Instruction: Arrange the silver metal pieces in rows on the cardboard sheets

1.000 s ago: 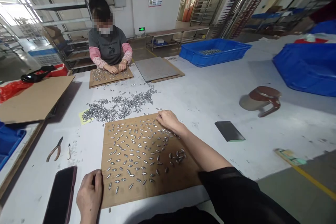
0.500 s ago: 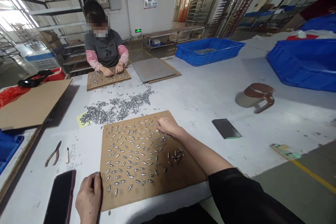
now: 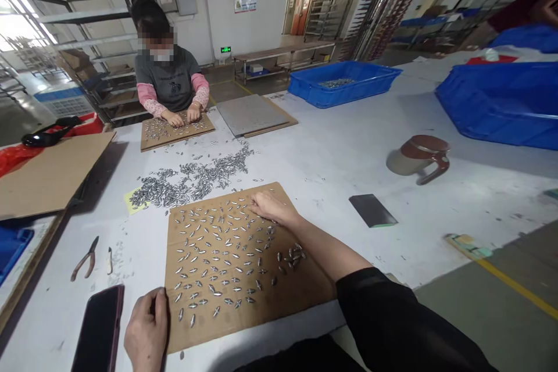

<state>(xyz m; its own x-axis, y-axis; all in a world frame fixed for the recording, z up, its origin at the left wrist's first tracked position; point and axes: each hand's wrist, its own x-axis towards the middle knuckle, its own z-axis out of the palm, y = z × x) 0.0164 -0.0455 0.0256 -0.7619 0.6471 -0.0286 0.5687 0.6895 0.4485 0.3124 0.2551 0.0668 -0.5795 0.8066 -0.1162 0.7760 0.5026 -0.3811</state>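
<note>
Head view: left of the board (image 3: 270, 296) lie pliers (image 3: 91, 258) and a phone (image 3: 98, 328). Your left hand (image 3: 147, 325), curled, touches the board's left edge; whether its grip pinches it, I can't tell. Beyond the board lies a pile (image 3: 187, 186); pieces (image 3: 212, 289) dot the board itself. Your right hand (image 3: 269, 207) bends over its far right part; whether that grip holds a piece, I can't tell. Right of the board stands a mug (image 3: 416, 157).
</note>
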